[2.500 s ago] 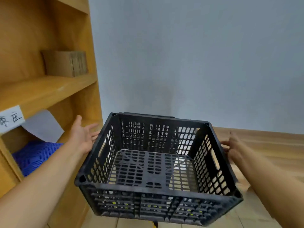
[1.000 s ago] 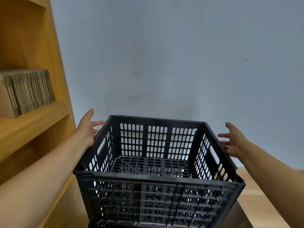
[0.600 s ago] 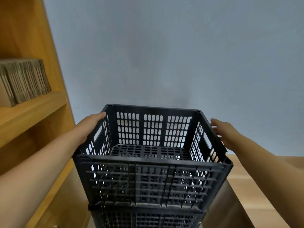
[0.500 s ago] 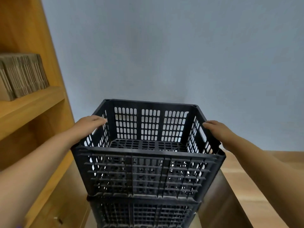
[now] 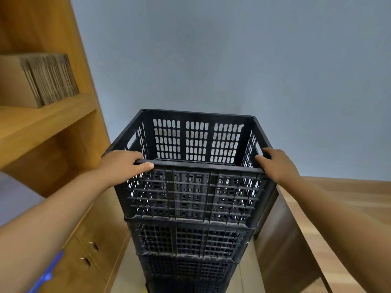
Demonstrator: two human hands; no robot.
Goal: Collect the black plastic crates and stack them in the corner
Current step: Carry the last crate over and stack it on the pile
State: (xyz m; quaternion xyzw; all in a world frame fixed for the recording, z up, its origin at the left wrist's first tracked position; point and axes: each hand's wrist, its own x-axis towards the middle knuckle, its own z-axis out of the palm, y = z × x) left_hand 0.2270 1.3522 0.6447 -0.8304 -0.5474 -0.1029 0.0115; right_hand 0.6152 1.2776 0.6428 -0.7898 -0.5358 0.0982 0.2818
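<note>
A black slotted plastic crate (image 5: 196,193) sits on top of a tall stack of black crates (image 5: 188,246) standing against the grey wall. My left hand (image 5: 122,166) wraps over the top crate's near left corner, thumb along the front rim. My right hand (image 5: 277,163) holds the near right corner of the same rim. The crate is upright and empty inside. The bottom of the stack runs out of view below.
A wooden shelf unit (image 5: 53,127) stands close on the left, with flattened cardboard (image 5: 40,81) on a shelf and cabinet doors with small handles (image 5: 88,252) below. A wooden counter edge (image 5: 300,240) runs along the right. A blue item (image 5: 46,273) shows at lower left.
My hands were apart beside the crate, fingers spread; they have come in and closed on its near rim corners. The view has risen, showing more crates stacked underneath.
</note>
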